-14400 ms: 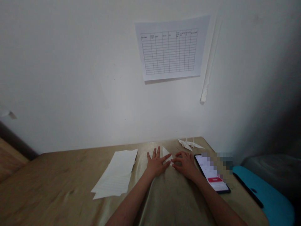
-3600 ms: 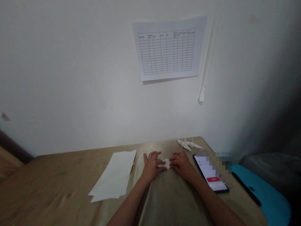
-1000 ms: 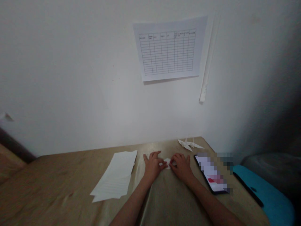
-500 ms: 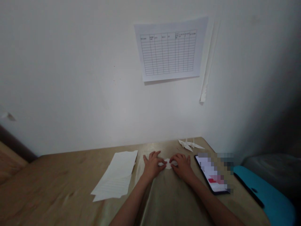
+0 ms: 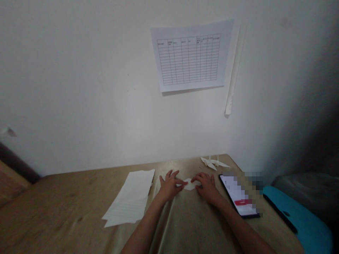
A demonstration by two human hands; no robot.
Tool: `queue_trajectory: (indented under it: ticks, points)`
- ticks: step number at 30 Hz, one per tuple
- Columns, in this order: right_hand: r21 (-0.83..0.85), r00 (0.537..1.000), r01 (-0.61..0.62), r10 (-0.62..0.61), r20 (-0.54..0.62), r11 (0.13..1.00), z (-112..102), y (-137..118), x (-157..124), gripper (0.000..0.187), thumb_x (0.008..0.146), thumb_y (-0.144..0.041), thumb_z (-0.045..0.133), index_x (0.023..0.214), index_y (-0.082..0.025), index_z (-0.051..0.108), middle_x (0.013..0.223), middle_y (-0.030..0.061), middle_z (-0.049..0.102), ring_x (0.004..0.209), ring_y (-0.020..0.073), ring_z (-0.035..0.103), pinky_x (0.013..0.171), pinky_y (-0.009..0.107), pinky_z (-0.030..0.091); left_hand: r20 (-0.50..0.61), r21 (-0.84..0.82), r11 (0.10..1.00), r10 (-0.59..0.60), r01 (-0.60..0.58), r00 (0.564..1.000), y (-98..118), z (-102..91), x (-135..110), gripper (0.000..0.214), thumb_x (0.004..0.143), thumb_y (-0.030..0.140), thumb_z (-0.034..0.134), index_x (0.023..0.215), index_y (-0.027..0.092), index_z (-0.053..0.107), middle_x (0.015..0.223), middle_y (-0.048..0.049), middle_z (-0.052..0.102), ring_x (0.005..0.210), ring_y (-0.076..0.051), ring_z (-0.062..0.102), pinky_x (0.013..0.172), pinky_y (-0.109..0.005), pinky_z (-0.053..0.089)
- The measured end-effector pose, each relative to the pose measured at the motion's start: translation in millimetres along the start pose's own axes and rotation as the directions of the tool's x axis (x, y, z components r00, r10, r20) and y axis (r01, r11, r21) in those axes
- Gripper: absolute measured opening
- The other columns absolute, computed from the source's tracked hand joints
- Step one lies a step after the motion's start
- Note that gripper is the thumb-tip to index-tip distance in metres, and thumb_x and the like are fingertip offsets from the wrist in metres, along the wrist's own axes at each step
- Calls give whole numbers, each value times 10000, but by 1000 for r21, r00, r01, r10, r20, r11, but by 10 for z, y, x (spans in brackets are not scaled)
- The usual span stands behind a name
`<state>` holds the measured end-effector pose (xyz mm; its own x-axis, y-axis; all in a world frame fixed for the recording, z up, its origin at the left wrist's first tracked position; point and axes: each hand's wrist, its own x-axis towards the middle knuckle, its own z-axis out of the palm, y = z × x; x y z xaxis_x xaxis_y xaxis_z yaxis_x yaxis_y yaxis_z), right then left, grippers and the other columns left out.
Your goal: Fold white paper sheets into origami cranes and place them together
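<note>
A small folded piece of white paper [image 5: 189,185] lies on the table between my two hands. My left hand [image 5: 171,185] is at its left side, index fingertip touching the paper's edge. The thumb sits apart below, and the other fingers spread upward. From the right, my right hand [image 5: 205,185] reaches over with its index fingertip at the paper's upper right edge and the thumb lower, a gap between them. Neither hand is closed round the paper. Behind my right hand stand folded white paper cranes [image 5: 212,163], partly overlapping.
White paper sheets [image 5: 131,199] lie left of my left arm on the brown-covered table [image 5: 66,204]. A phone [image 5: 235,197] with a lit, partly blurred screen is at the right. Beyond it is a turquoise stool or chair [image 5: 302,220]. A printed table sheet [image 5: 190,60] hangs on the wall.
Both hands have drawn slightly apart, and their thumbs and index fingers have opened from a pinch. More of the folded paper shows between them.
</note>
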<state>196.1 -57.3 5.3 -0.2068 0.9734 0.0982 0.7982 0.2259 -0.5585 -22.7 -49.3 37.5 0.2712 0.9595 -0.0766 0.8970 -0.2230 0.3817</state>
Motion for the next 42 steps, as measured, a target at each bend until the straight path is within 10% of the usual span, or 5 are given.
queue_trajectory:
  ticks: [23, 42]
  points:
    - [-72, 995, -33, 25, -102, 997, 64, -81, 34, 216, 871, -398, 649, 1061, -313, 705, 1204, 44, 634, 1250, 278, 497, 1183, 610, 84, -163, -51, 997, -56, 49, 985, 121, 247, 72, 195, 812, 482, 764, 976, 378, 765, 1547, -3, 488, 1510, -355, 267, 1125, -808, 36]
    - [19, 999, 23, -24, 40, 1000, -102, 76, 73, 382, 809, -193, 595, 1128, -347, 739, 1247, 37, 646, 1256, 256, 530, 1167, 511, 206, 7, -50, 997, -50, 50, 999, -6, -4, 36, 319, 852, 355, 728, 1103, 551, 726, 1609, 63, 412, 1537, -427, 173, 1075, -849, 10]
